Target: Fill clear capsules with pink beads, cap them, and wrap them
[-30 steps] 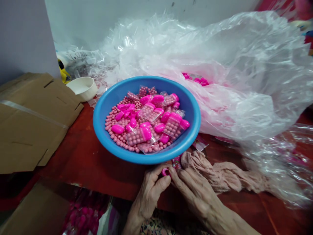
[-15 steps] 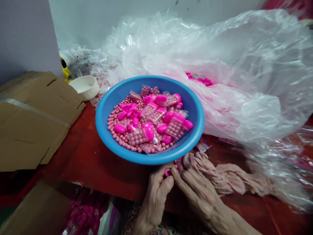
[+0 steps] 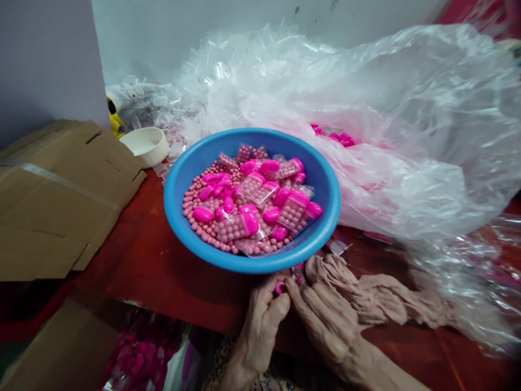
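My left hand (image 3: 262,320) is closed around a small pink plastic cap (image 3: 279,288), just below the front rim of the blue basin (image 3: 240,264). The fingertips of my right hand (image 3: 325,320) meet it from the other side, pressed together; what they pinch, if anything, is hidden. Behind them a printed pink packet (image 3: 298,271) shows partly. Inside the basin lie loose pink beads (image 3: 199,225), pink caps (image 3: 215,182) and clear containers filled with beads and topped with pink lids (image 3: 292,209).
A crumpled beige cloth (image 3: 382,296) lies right of my hands. Clear plastic bags (image 3: 407,163) heap up behind, near many clear tubes (image 3: 244,60). Flattened cardboard (image 3: 52,201) and a white bowl (image 3: 146,146) stand left. Below the red table (image 3: 163,288) edge sits a bag of pink pieces (image 3: 138,353).
The view has shifted slightly, so the basin and cardboard appear a little further right. Both hands stay together at the pink cap with hardly any movement.
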The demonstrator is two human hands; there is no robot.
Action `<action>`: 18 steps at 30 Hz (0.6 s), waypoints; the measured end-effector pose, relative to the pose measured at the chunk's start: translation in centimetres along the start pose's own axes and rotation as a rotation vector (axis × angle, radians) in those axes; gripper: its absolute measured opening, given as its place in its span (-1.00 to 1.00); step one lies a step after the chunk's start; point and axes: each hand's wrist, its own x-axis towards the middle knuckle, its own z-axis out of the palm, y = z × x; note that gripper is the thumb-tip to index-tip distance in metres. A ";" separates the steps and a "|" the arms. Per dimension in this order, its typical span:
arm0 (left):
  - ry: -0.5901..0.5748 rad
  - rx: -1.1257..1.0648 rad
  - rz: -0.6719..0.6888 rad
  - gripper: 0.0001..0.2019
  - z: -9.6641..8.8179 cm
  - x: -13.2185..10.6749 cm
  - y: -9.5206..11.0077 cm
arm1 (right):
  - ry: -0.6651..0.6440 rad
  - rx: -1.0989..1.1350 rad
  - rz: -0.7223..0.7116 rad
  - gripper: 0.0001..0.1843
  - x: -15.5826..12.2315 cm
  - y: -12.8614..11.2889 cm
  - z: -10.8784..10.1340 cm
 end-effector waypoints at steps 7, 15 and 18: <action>-0.029 -0.040 0.047 -0.76 -1.1 0.1 -2.3 | -0.009 0.043 0.063 -0.61 -1.0 0.0 0.6; 0.010 0.017 0.087 -0.83 -0.9 0.1 -3.0 | -0.068 0.065 0.165 -0.65 -0.1 -0.4 -0.1; 0.016 0.054 0.091 -0.85 -0.8 0.1 -2.9 | -0.113 0.083 0.152 -0.62 0.3 -0.1 -0.9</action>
